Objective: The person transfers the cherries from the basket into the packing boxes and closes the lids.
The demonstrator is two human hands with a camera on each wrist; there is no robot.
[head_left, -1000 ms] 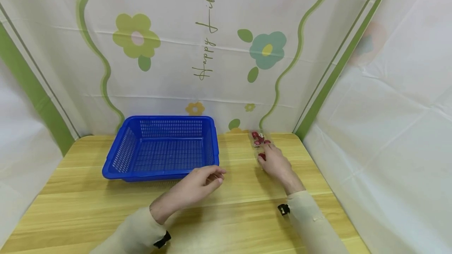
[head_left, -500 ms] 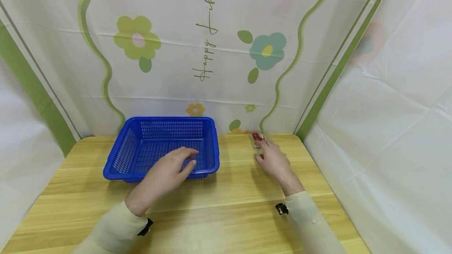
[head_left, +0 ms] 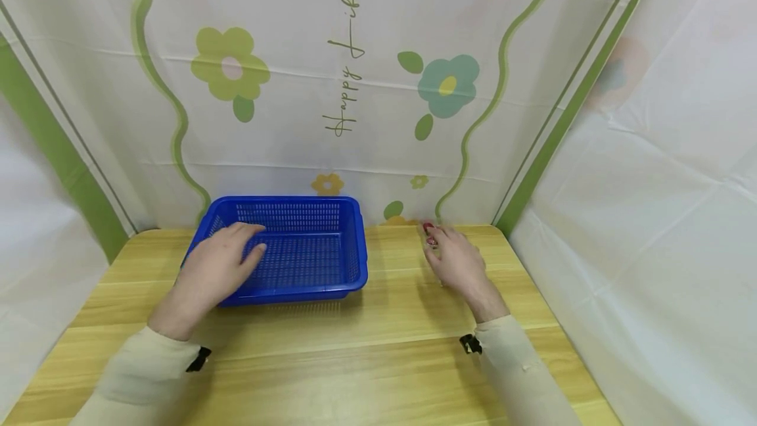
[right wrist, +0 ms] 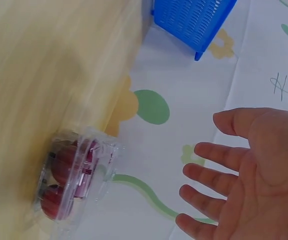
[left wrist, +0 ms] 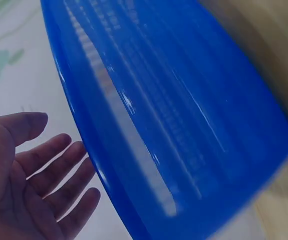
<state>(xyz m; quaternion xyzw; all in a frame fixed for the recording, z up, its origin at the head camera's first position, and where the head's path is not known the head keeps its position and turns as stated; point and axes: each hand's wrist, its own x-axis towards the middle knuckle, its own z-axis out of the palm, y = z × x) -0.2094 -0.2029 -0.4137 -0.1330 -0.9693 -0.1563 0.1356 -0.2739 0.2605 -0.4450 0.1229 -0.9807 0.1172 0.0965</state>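
A blue plastic basket [head_left: 303, 258] with slotted walls stands on the table. My left hand [head_left: 215, 265] is over its left end, fingers spread and nothing in them; the left wrist view shows the fingertips right at the basket's rim [left wrist: 86, 140]. At the back right, my right hand [head_left: 458, 261] hovers by a clear plastic box [right wrist: 83, 172] that holds red round fruit [right wrist: 56, 200]. Its thumb and fingers are apart in the right wrist view, with nothing between them. Most of the box is hidden under this hand in the head view.
The wooden table [head_left: 331, 360] ends at the back against a white curtain [head_left: 284, 130] printed with flowers. White cloth [head_left: 668, 215] also hangs along the right side. Between basket and fruit box lies a strip of bare wood.
My left hand has moved left, from the basket's front right corner across to its left end. The right hand has shifted slightly left and covers more of the fruit box.
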